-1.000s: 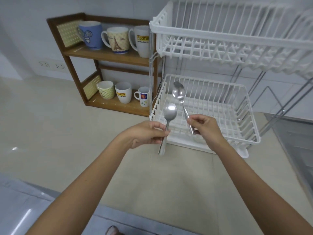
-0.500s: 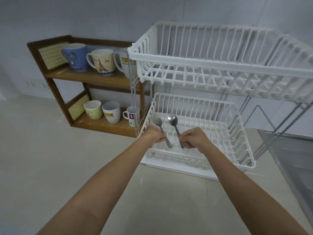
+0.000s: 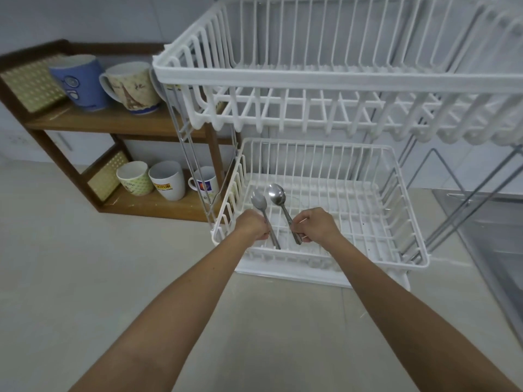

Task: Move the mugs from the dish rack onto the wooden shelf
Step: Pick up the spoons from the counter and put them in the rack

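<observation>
head view: left hand (image 3: 252,225) closed in a grip on a spoon (image 3: 261,212), right hand (image 3: 314,226) closed on a second spoon (image 3: 280,205), both inside lower basket of dish rack (image 3: 407,222). mugs (image 3: 167,183) standing on both tiers of wooden shelf (image 3: 113,123), left of rack, on pale surface (image 3: 85,264).

1. Two bare forearms are seen, with no sleeve visible on either up to the lower edge of the view.
2. No watch, bracelet or band is worn at either wrist.
3. The left hand (image 3: 252,225) is uncovered; no glove is worn, and no ring can be made out on it.
4. The right hand (image 3: 316,226) is likewise ungloved, and no ring can be made out on the fingers shown.
5. Fingernails are too small to be judged.
</observation>
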